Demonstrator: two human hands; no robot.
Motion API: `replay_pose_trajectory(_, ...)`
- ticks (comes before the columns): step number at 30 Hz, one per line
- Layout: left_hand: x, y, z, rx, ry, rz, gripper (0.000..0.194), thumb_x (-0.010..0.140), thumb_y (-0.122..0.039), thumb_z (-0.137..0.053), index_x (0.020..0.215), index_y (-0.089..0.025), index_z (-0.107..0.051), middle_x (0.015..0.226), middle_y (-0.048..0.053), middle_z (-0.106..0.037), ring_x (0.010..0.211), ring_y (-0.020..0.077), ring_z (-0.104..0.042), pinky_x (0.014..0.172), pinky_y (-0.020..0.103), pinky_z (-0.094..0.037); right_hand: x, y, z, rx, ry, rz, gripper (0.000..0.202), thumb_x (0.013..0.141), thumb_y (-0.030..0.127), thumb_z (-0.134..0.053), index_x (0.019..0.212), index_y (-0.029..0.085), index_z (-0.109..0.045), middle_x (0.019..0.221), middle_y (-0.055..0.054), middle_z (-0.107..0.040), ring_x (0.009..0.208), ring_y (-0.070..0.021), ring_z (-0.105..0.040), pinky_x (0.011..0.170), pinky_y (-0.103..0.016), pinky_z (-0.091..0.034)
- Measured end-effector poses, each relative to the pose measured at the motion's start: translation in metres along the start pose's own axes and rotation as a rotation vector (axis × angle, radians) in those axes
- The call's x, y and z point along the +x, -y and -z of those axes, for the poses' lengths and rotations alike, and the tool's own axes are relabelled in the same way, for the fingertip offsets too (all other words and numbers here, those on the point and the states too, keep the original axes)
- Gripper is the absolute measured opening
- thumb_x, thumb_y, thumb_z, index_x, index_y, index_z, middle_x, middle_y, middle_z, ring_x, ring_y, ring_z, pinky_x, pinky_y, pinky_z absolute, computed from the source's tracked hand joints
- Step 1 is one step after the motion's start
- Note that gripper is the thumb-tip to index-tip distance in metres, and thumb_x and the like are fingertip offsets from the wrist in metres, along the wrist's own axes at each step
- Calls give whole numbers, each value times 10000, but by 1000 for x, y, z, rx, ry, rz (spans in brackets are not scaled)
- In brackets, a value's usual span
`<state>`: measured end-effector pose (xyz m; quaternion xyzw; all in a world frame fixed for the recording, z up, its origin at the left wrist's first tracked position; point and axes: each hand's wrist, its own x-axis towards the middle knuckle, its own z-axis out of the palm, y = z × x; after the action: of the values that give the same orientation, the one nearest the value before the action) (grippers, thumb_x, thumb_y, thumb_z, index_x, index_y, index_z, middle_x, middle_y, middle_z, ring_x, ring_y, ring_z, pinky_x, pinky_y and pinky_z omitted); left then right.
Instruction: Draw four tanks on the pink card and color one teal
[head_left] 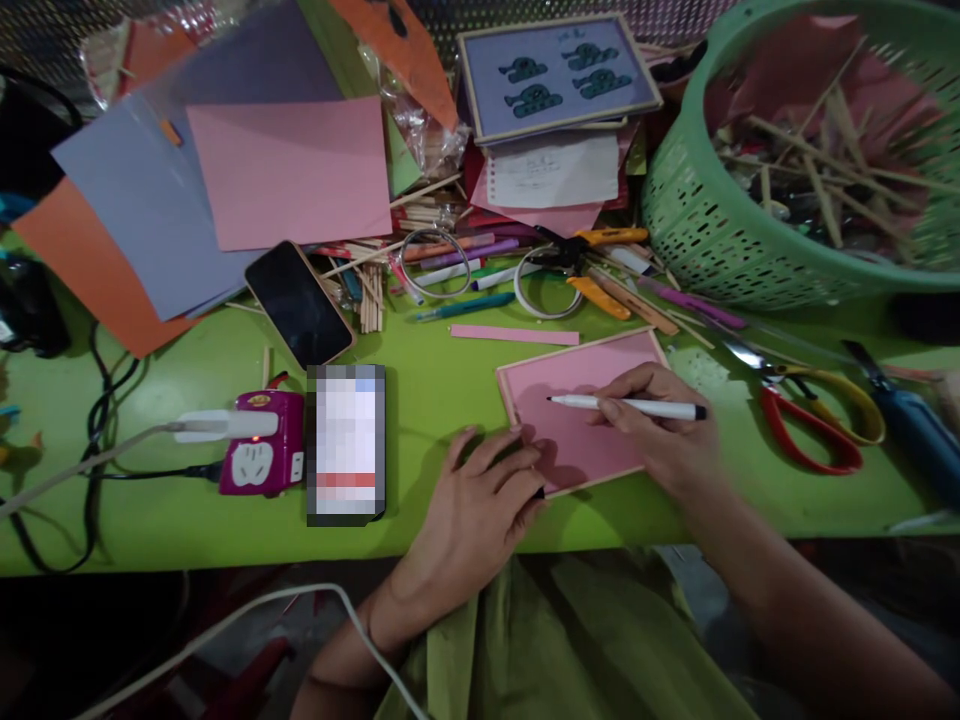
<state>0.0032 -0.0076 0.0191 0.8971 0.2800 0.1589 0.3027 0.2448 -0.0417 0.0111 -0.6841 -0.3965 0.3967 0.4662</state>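
Observation:
My right hand (649, 425) is closed around a white marker (675, 410) with a dark end. Its dark tip points left, over the pink card (600, 375), and I cannot tell whether it touches. Thin pale wooden strips edge the card, which lies tilted on the green table. Across the card's left edge rests my left hand (491, 490), palm down with its fingers apart. A small black thing (538, 493) peeks out by its thumb, mostly hidden. Just above the card lies a narrow pink paper strip (514, 334).
Scissors (814, 420) and a blue-handled cutter (907, 420) lie right, below a green basket (750, 250) of sticks and scraps. Pens, a tape ring (544, 300) and pliers (592, 260) sit behind. Left are phones (300, 305), a purple power adapter (262, 445), cables and paper sheets (292, 175).

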Motion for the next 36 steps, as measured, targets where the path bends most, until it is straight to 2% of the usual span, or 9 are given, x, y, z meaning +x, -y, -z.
replay_pose_trajectory(13,-1,1,-1,4,11,8,193,1064,-292,-550,1210,-275,-675,1352,-12,-723,1406,206,-539,1214,496,-322,0,10,-7,-34,-21,41,205,852,439,-806,844,281,-675,715,-23,-761,601,-218,-696,508,-331,-510)
replay_pose_trajectory(26,-2,1,-2,-7,-15,-5,167,1074,-293,-535,1185,-275,-659,1385,-43,-706,1407,210,-537,1213,486,-287,1,7,-7,2,-4,63,176,846,420,-822,857,291,-703,747,-17,-767,673,-220,-737,579,-336,-574)
replay_pose_trajectory(36,-2,3,-3,-7,-12,-6,161,1077,-321,-535,1191,-279,-640,1401,-66,-693,1411,202,-520,1223,470,-253,1,10,-9,1,-19,75,191,843,424,-827,853,270,-714,727,-16,-762,627,-188,-704,532,-292,-518)
